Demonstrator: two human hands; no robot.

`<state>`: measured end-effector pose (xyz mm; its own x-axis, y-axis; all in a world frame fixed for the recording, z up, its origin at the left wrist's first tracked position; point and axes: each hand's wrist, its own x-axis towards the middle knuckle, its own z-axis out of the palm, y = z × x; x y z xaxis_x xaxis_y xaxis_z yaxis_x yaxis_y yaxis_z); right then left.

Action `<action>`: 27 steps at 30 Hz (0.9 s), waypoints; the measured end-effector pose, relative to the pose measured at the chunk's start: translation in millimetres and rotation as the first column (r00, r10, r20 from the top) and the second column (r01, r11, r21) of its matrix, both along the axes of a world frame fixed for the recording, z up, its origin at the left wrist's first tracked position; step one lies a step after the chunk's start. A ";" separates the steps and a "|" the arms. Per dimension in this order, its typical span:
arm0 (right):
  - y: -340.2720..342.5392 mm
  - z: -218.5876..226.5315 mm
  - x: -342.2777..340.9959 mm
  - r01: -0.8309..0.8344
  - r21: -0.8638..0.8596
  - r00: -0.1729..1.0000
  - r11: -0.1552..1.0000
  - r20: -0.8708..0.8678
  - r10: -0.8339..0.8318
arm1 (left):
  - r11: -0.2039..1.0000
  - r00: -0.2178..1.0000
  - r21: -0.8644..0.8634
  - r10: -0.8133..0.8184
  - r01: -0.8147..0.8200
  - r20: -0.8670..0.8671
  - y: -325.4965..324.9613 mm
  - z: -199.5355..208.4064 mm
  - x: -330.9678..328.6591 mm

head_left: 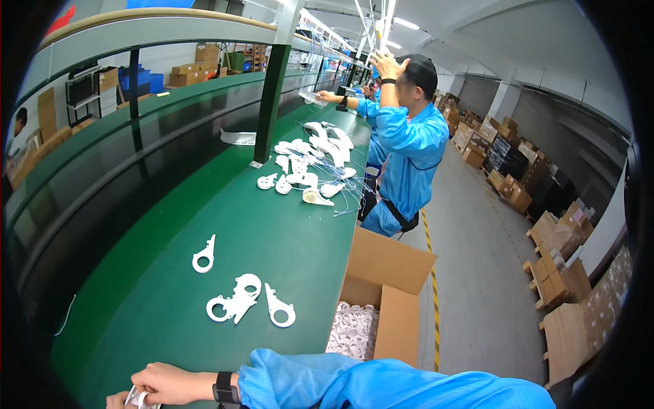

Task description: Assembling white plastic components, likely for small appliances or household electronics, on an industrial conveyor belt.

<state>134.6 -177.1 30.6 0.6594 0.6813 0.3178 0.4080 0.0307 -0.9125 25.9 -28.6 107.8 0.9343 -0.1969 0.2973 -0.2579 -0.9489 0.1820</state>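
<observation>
At the lower left edge, my right hand [165, 384] has its fingers closed on a small white plastic part [139, 398], most of which is cut off by the frame. My left hand [117, 401] shows only as fingers at the bottom edge, pressed against the same part from its other side. On the green tabletop [163, 313] beyond my hands lie white ring-shaped plastic parts with pointed tails: a single one [203, 255], a cluster of overlapping ones [236, 298] and another separate one [280, 306].
An open cardboard box [398, 320] full of white parts stands against the table's right edge. Farther up lies a pile of white parts with thin cables [317, 160], beside a dark green post [271, 102]. A co-worker in blue [409, 146] is at the right edge, arms raised.
</observation>
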 end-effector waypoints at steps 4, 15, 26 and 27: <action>-7.2 14.7 0.0 -0.057 -0.074 0.995 0.996 -0.088 0.051 | 0.999 0.999 -0.016 -0.028 0.029 0.033 -1.3 0.8 0.7; 2.5 -0.9 -1.8 -0.001 -0.013 1.000 1.000 -0.022 0.001 | 0.999 0.999 -0.028 -0.017 0.018 0.029 0.2 0.8 0.7; -2.8 2.7 -0.7 -0.014 -0.009 1.000 1.000 -0.011 0.013 | 0.999 0.997 0.001 -0.054 0.054 0.060 -1.8 0.0 3.4; -2.7 2.2 -0.9 -0.010 0.003 1.000 1.000 -0.004 0.010 | 0.999 0.997 0.001 -0.053 0.053 0.061 -2.1 -0.4 3.1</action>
